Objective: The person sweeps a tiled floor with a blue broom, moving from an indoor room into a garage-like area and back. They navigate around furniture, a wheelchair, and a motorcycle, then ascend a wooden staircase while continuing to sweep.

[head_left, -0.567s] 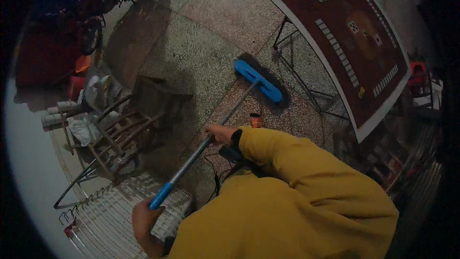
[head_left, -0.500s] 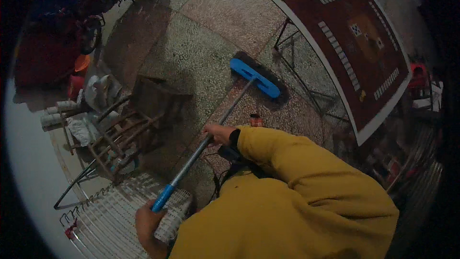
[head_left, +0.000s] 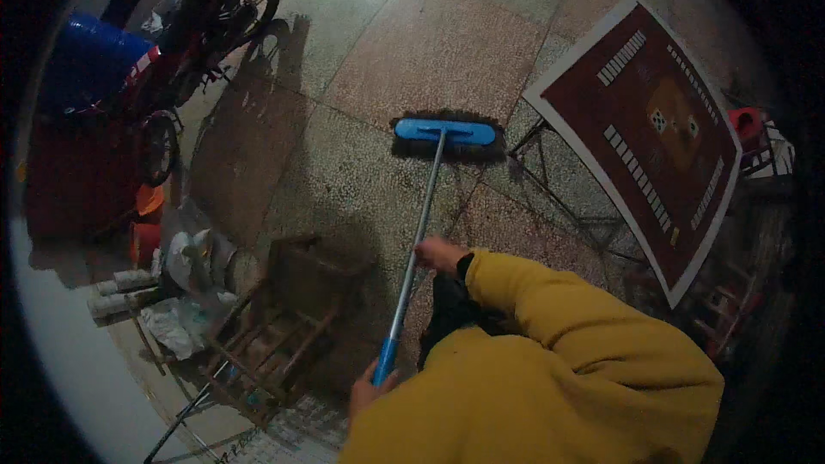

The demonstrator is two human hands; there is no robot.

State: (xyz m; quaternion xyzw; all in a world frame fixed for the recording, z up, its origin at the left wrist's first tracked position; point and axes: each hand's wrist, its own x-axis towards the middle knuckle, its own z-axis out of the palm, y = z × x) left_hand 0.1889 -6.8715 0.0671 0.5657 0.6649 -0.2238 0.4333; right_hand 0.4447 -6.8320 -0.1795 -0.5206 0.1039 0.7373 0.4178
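A push broom with a blue head and dark bristles rests on the speckled tile floor ahead of me. Its grey metal handle runs back toward my body and ends in a blue grip. My left hand is closed round that blue grip at the lower end, partly hidden by my yellow sleeve. Higher up, my right hand is wrapped round the metal shaft. The bristles lie near the legs of a table on the right.
A square table with a brown top, white rim and rows of tiles stands right. At left are a wooden chair, white plastic bags, an orange container, a motorbike and a blue drum.
The broom head has swung left and slightly away, and now lies crosswise. Its handle stands steeper in view. My left hand has shifted right toward my body; the view has also turned.
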